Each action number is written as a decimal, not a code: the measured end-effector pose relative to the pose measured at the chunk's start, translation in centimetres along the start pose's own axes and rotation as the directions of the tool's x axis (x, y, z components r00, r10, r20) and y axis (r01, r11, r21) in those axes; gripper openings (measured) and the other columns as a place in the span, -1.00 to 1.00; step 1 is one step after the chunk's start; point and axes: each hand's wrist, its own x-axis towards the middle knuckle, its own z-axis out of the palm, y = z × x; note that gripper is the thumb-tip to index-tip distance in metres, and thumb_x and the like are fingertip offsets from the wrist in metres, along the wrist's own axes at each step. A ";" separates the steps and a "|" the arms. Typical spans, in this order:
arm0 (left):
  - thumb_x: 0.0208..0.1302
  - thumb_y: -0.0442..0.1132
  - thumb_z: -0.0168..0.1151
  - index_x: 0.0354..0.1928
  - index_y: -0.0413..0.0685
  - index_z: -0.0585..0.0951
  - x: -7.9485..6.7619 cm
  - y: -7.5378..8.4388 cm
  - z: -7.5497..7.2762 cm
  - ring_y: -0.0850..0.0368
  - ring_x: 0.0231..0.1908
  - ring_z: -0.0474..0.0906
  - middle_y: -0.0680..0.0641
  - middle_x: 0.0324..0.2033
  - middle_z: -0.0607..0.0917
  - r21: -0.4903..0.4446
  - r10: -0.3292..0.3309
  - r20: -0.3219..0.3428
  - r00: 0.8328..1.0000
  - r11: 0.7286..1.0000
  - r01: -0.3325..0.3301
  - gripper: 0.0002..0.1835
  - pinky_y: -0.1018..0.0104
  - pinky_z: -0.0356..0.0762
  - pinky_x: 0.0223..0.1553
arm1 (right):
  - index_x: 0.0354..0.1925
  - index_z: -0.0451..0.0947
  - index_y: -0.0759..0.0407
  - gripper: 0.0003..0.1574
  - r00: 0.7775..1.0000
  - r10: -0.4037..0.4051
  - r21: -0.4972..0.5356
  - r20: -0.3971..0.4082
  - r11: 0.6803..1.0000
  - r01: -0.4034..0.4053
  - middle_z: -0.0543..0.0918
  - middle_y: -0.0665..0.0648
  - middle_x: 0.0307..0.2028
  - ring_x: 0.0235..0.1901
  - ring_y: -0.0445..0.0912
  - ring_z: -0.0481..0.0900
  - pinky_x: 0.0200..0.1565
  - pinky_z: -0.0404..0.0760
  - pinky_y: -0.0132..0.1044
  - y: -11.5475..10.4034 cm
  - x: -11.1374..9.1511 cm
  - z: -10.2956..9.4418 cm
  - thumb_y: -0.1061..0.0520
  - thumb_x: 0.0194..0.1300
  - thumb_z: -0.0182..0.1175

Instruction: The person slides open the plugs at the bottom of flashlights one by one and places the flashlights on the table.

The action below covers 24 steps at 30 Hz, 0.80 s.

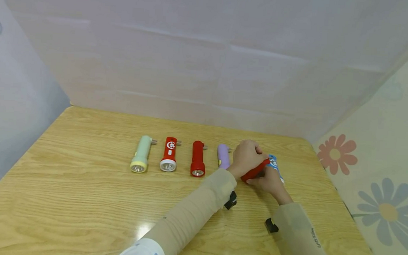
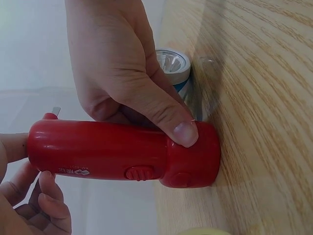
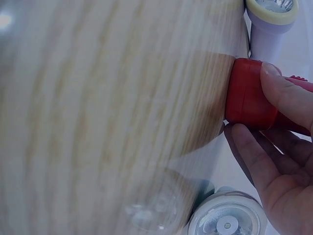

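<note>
Both hands are on a red flashlight (image 2: 112, 149), its lens end right at the wooden tabletop and its tail raised. My left hand (image 1: 247, 156) holds the tail near the plug prongs; in the left wrist view its fingers (image 2: 54, 203) curl beneath the tail. Lower down, my right hand (image 1: 268, 180) grips the lens end, and its thumb (image 3: 288, 95) lies along the red head in the right wrist view. A purple flashlight (image 1: 223, 156) lies just left of the hands, partly hidden by the left one. To the right is a blue and white flashlight (image 1: 273, 162), partly covered by the right hand.
Farther left lie a dark red flashlight (image 1: 197, 156), a red and white one (image 1: 169, 152) and a pale green one (image 1: 142, 153), lenses facing me. They rest in a row on the wooden table (image 1: 91, 198). A pale wall sheet (image 1: 179, 71) hangs behind.
</note>
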 end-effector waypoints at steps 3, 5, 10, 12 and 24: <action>0.01 -0.03 0.40 -0.59 0.06 0.64 0.0 0.0 0.0 0.31 -0.58 0.43 0.18 -0.58 0.59 0.006 -0.001 -0.005 1.000 1.000 0.001 -0.80 0.51 0.33 -0.63 | -0.03 0.41 0.51 -0.37 1.000 0.000 -0.005 0.003 1.000 0.000 0.57 0.40 -0.15 -0.16 0.21 0.55 -0.14 0.54 0.01 -0.2 0.0 0.0 0.25 -0.04 0.41; 0.02 -0.04 0.39 -0.59 0.06 0.64 0.0 0.0 0.1 0.31 -0.57 0.43 0.17 -0.58 0.60 0.006 0.005 -0.008 1.000 1.000 -0.005 -0.80 0.51 0.33 -0.63 | -0.04 0.41 0.51 -0.37 1.000 0.004 -0.015 0.004 1.000 -0.004 0.57 0.40 -0.15 -0.17 0.21 0.55 -0.15 0.54 0.00 -0.3 0.0 0.0 0.23 -0.04 0.42; 0.04 -0.01 0.37 -0.60 0.08 0.62 0.1 -0.1 0.0 0.31 -0.55 0.42 0.18 -0.57 0.58 0.035 0.028 -0.001 1.000 0.999 -0.028 -0.78 0.52 0.32 -0.62 | -0.05 0.43 0.51 -0.40 1.000 -0.006 -0.014 0.003 1.000 0.006 0.59 0.39 -0.17 -0.19 0.20 0.57 -0.16 0.55 0.00 -0.2 0.0 0.0 0.24 -0.03 0.41; 0.06 0.00 0.35 -0.61 0.09 0.59 0.1 -0.2 -0.1 0.31 -0.55 0.41 0.19 -0.58 0.56 0.057 0.043 0.007 0.999 0.997 -0.043 -0.76 0.52 0.32 -0.62 | -0.06 0.44 0.51 -0.42 1.000 -0.013 -0.013 0.001 1.000 0.013 0.59 0.39 -0.19 -0.20 0.20 0.58 -0.17 0.55 0.00 -0.2 0.1 0.0 0.25 -0.03 0.41; 0.06 0.07 0.32 -0.45 0.06 0.67 -0.5 -0.7 -1.0 0.33 -0.43 0.39 0.16 -0.43 0.57 0.119 0.197 0.098 0.975 0.971 -0.208 -0.76 0.56 0.32 -0.56 | -0.04 0.44 0.49 -0.38 0.999 -0.034 -0.054 -0.001 0.998 0.034 0.61 0.36 -0.21 -0.24 0.18 0.59 -0.19 0.56 0.00 0.5 0.3 0.1 0.24 -0.05 0.42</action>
